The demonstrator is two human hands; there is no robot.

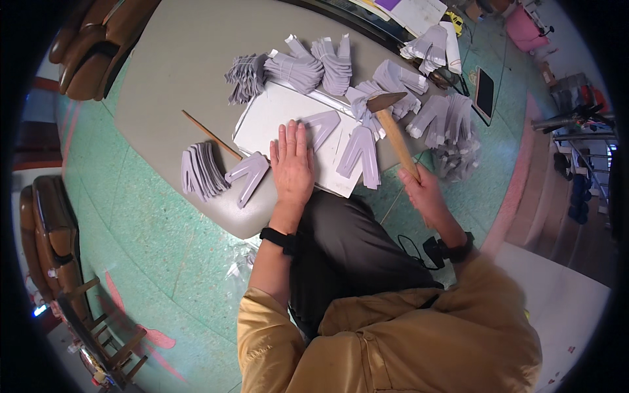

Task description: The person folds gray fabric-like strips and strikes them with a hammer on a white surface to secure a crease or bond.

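Left hand [292, 164] flat, fingers straight and nearly together, palm down, gripping nothing — fingertips lie on a lilac-grey V-shaped piece [322, 126] on the white board [255, 124], which sits on the desk [170, 78]. Right hand [422, 193] closed round the lower end of the wooden handle of a hammer [398, 144]; hammer's dark head is over grey pieces at the board's right side, can't tell if touching. Second V-piece [360, 157] on the board's right part, between the hands. Third V-piece [247, 175] just left of left hand, beside a fanned stack [203, 171]. Thin wooden stick [213, 134] slants behind that. Tied bundles [295, 71] along the board's far side — more bundles [449, 121] right of hammer. Phone [483, 95] far right.
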